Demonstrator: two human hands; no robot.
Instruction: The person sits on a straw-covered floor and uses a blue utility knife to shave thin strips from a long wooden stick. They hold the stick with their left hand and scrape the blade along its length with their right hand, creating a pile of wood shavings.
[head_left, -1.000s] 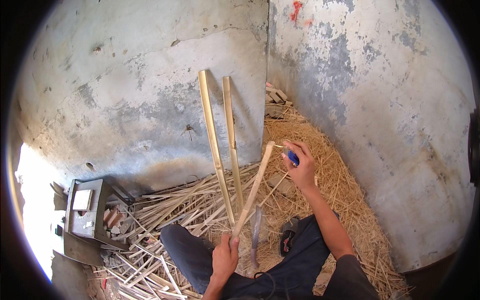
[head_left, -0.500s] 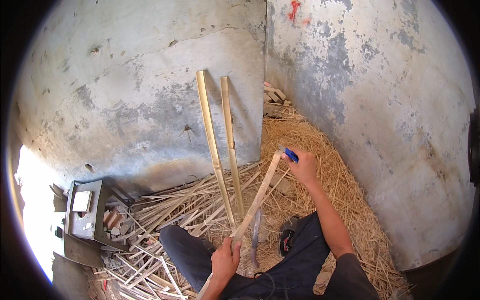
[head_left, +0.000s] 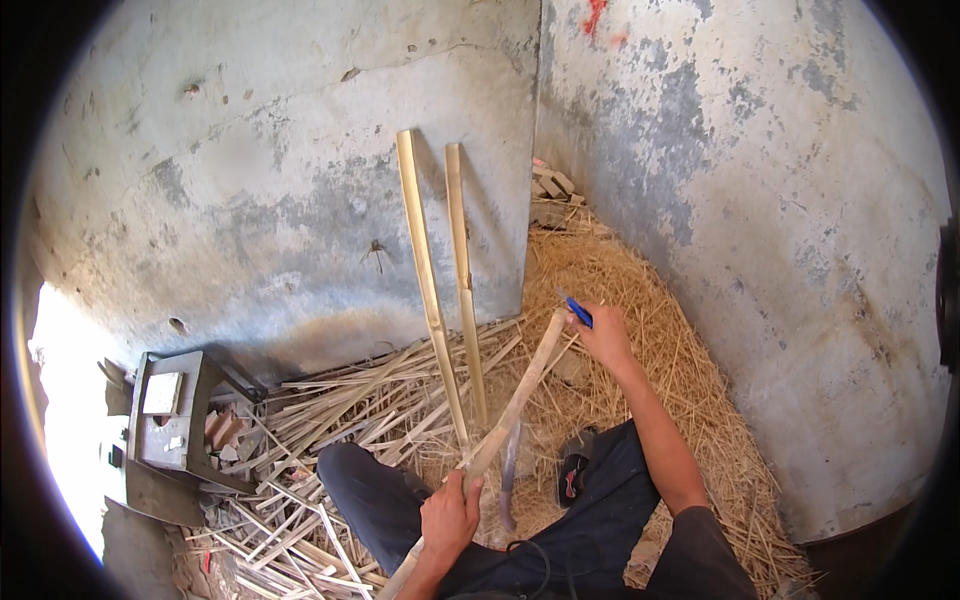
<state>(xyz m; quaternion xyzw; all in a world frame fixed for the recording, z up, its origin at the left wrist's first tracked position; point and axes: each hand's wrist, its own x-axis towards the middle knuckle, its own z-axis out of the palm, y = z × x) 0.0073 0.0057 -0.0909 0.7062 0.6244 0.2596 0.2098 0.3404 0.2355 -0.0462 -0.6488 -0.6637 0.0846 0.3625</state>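
Since a second ago our right hand (head_left: 603,335) has been sliding outward along the bamboo strip (head_left: 512,405), away from our body and toward the far tip, and it is now sitting right at that tip; half a second ago it was nearly there. Our left hand (head_left: 449,515) is staying low by our lap, and the strip is keeping much the same slant as before.

We are holding the strip at both ends. Our left hand is clenching around its near, lower part, with the strip running up and to the right from that fist. Our right hand is gripping a blue-handled tool (head_left: 577,311), whose blue end is sticking out above the fingers and touching the strip's far tip; we cannot tell how the blade meets the wood.

Two longer bamboo slats (head_left: 432,290) are leaning upright against the grey concrete wall (head_left: 250,200), just behind the strip we are working. Split bamboo offcuts (head_left: 330,420) are lying in a heap on the floor to our left, beside a grey stool-like stand (head_left: 165,420). Straw-like shavings (head_left: 640,300) are piling in the corner under our right arm.
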